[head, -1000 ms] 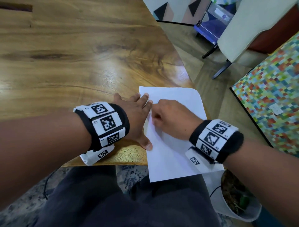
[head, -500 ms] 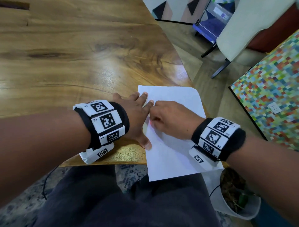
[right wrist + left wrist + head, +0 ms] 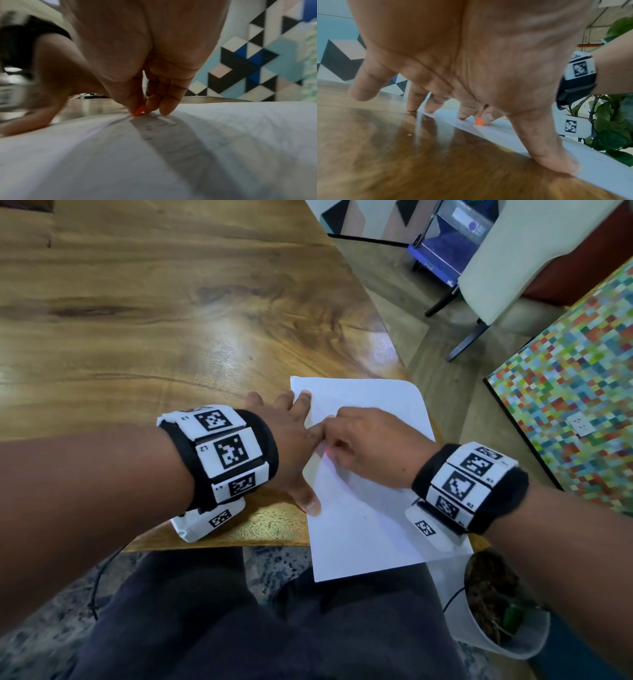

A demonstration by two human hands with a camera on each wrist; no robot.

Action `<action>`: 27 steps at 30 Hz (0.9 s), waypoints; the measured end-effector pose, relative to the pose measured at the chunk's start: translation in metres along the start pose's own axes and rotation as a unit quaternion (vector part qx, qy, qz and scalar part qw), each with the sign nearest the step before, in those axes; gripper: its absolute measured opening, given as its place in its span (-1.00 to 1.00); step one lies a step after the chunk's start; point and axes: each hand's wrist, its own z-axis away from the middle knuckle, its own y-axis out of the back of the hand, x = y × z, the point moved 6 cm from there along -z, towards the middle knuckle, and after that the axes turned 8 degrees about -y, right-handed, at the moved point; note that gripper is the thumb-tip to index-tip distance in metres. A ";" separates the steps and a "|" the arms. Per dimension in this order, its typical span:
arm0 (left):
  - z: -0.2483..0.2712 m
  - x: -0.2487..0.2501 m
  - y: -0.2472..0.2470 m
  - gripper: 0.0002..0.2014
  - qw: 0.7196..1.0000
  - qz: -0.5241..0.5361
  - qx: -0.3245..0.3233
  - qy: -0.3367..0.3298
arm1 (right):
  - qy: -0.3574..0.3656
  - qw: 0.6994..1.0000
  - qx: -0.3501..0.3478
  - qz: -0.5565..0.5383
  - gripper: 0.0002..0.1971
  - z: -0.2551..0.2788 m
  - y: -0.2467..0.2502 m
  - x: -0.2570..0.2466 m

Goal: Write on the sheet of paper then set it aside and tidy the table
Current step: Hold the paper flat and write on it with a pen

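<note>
A white sheet of paper (image 3: 363, 508) lies at the near right corner of the wooden table (image 3: 154, 320), its near end hanging over the edge. My left hand (image 3: 294, 446) lies flat with spread fingers pressing the sheet's left edge (image 3: 488, 132). My right hand (image 3: 363, 446) is curled over the sheet's upper left part and pinches a small orange-tipped writing tool (image 3: 139, 110), whose tip touches the paper (image 3: 154, 148). The orange tip (image 3: 479, 121) also shows past my left fingers. The rest of the tool is hidden inside the hand.
A white pot with a plant (image 3: 503, 607) stands on the floor by my right forearm. A multicoloured mosaic panel (image 3: 575, 392) is at the right. A pale chair (image 3: 534, 258) and a blue box (image 3: 442, 251) stand beyond the table's right edge.
My right hand has crept slightly left and up the sheet, towards my left fingers. The left hand stays pressed on the paper's edge.
</note>
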 end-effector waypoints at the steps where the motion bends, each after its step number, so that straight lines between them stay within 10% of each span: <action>1: 0.000 0.000 0.000 0.37 1.000 -0.003 0.004 -0.001 | -0.034 0.999 0.012 0.011 -0.88 -0.006 0.003 0.011; 5: 0.002 0.001 0.000 0.39 1.000 -0.005 0.003 -0.007 | -0.129 0.991 0.040 0.018 -0.90 -0.019 0.014 0.044; 12: -0.002 0.005 0.000 0.36 0.999 0.028 -0.012 -0.029 | 0.042 0.999 -0.009 -0.030 -0.92 0.015 -0.001 -0.006; 19: 0.001 0.003 0.000 0.36 0.999 0.033 -0.015 -0.031 | -0.149 0.988 0.039 0.022 -0.88 -0.016 0.015 0.052; 27: -0.003 0.003 0.001 0.35 0.999 0.011 -0.013 -0.036 | -0.028 0.999 0.003 -0.025 -0.88 0.005 -0.002 0.006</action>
